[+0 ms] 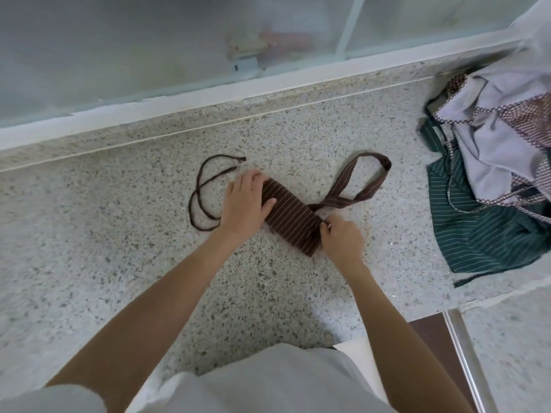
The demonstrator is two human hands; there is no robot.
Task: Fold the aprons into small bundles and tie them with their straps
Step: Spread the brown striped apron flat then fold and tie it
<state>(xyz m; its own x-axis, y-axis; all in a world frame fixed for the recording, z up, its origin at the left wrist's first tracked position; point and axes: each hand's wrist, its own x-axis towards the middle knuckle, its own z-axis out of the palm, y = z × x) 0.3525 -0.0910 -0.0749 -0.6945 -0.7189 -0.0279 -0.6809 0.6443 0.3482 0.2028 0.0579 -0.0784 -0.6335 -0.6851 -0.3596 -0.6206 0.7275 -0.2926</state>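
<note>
The brown apron (290, 217) is folded into a narrow, long band with thin pale stripes, lying slantwise on the speckled stone counter (149, 263), near its middle. From its right end a wide striped neck loop (362, 181) runs out and curls back on itself toward the window side. From its left end two thin dark ties (205, 192) trail out in loose loops on the stone.

The left hand (243, 202) lies flat over the band's left end, fingers straight, pressing it down. The right hand (341, 238) is at the band's right end, its fingers curled and pinching the cloth edge there.

To the right, well apart from the band, lies a heap of other aprons (492, 162): a green striped one below, pale and checked cloth on top, reaching the counter's right edge. Behind runs a white sill (179, 99) with frosted glass above it. The near edge of the counter meets the person's white clothing (268, 383). Bare stone lies left of the ties and between the band and the near edge.
</note>
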